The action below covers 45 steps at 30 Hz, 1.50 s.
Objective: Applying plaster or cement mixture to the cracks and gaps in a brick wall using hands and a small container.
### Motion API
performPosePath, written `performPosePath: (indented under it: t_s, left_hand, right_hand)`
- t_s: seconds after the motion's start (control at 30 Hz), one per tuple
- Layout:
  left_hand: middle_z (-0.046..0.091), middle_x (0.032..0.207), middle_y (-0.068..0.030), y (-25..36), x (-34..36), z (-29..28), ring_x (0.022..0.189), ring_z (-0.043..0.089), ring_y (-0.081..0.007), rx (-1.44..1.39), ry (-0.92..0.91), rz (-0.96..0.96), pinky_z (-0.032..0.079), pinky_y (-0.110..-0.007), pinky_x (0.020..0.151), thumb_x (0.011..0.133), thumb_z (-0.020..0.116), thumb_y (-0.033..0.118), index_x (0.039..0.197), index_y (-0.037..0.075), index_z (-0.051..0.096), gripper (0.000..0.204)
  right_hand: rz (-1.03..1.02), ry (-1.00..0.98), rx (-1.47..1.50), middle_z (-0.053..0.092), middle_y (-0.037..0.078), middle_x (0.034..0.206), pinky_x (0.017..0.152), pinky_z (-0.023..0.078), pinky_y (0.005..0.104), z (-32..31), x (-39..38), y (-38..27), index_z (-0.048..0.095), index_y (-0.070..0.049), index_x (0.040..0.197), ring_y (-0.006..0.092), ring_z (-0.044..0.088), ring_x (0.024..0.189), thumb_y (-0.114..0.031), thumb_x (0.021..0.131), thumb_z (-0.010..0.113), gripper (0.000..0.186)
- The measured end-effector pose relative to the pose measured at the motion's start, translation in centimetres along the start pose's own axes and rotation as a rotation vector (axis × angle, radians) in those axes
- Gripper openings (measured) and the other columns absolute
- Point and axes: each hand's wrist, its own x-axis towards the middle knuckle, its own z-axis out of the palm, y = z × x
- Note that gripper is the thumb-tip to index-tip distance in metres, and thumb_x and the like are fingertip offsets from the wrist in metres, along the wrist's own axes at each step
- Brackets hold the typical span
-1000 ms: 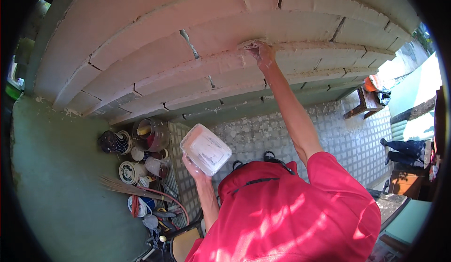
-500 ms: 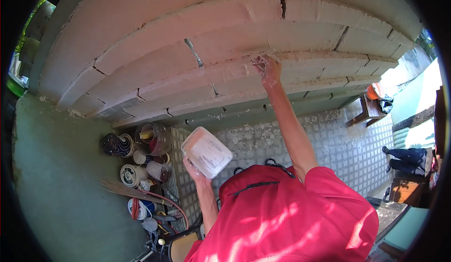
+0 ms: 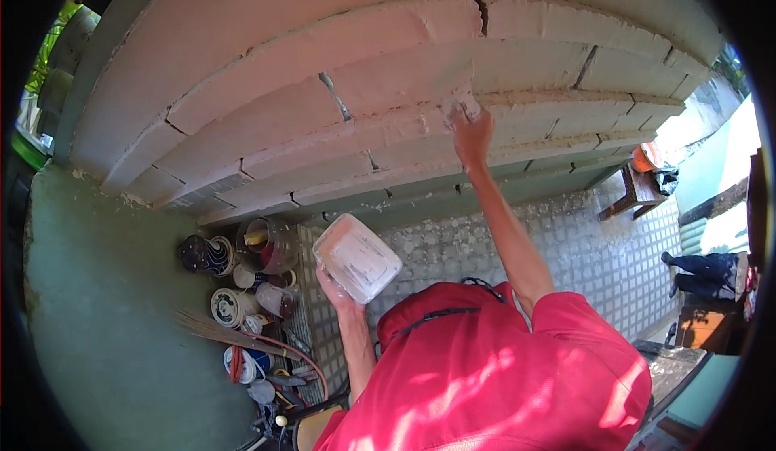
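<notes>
My left hand [image 3: 338,285] holds a rectangular plastic container [image 3: 357,257] with pale pink-white paste, at waist height. My right hand [image 3: 471,132] is raised to the block wall [image 3: 356,79], closed round a paste-smeared scraper [image 3: 461,108], its blade against a horizontal ledge between courses. The wall has pinkish and pale green surfaces, projecting ridges and several dark cracks. Both my hands and the scraper carry whitish smears.
Buckets [image 3: 232,307], a straw broom [image 3: 206,323] and a hose crowd the left green wall [image 3: 105,289]. A wooden stool [image 3: 634,192] with an orange bucket [image 3: 647,156] stands right on the tiled floor [image 3: 582,249]. Legs in dark trousers [image 3: 703,285] show at far right.
My right hand has come down and slightly rightward along the ledge, still gripping the scraper. My left hand and container have barely moved. The view has shifted slightly.
</notes>
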Motion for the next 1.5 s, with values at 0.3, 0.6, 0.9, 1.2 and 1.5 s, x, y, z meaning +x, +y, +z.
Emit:
performPosePath:
  t_s: [0.3,0.6,0.9,1.2,1.5]
  left_hand:
    - [0.059,0.112,-0.0083,0.3,0.0,-0.3,0.098,0.061,-0.0252,-0.016,0.001,-0.022,0.053,-0.039,0.084,0.093,0.035,0.036,0.121,0.005,0.051,0.045]
    - [0.059,0.112,-0.0082,1.9,0.0,-1.8,0.098,0.061,-0.0255,-0.025,0.028,-0.027,0.053,-0.039,0.083,0.092,0.035,0.038,0.120,0.005,0.051,0.046]
    - [0.056,0.120,-0.0106,2.4,2.0,-4.1,0.104,0.058,-0.0287,0.022,-0.021,-0.047,0.050,-0.041,0.088,0.092,0.036,0.042,0.127,0.006,0.047,0.052]
    - [0.057,0.118,-0.0093,2.4,1.6,-3.2,0.103,0.059,-0.0273,0.079,-0.016,-0.046,0.050,-0.040,0.088,0.092,0.036,0.040,0.125,0.006,0.048,0.049]
    - [0.057,0.117,-0.0088,2.3,0.6,-4.0,0.103,0.059,-0.0270,0.014,0.002,-0.030,0.050,-0.039,0.088,0.093,0.035,0.040,0.123,0.006,0.049,0.048]
  right_hand:
    - [-0.765,0.388,-0.631,0.059,0.005,0.122,0.105,0.023,0.0491,1.3,1.9,-2.8,0.060,-0.014,0.122,0.0285,0.048,0.119,0.007,0.065,0.058,0.060]
    - [-0.835,0.402,-0.637,0.059,0.003,0.120,0.105,0.021,0.0534,4.0,3.3,-1.9,0.062,-0.015,0.118,0.0261,0.047,0.118,0.000,0.064,0.064,0.057]
    - [-0.819,0.271,-0.773,0.053,0.011,0.130,0.108,0.020,0.0544,5.2,4.8,-0.7,0.063,-0.015,0.117,0.0329,0.038,0.129,-0.009,0.074,0.063,0.044]
    - [-0.710,0.113,-0.710,0.053,0.009,0.130,0.106,0.025,0.0476,3.2,1.0,2.5,0.066,-0.015,0.113,0.0301,0.042,0.127,-0.013,0.076,0.062,0.038]
    - [-0.790,0.222,-0.750,0.053,0.007,0.130,0.107,0.022,0.0502,4.7,4.5,-0.1,0.062,-0.015,0.118,0.0297,0.040,0.128,-0.004,0.074,0.057,0.046]
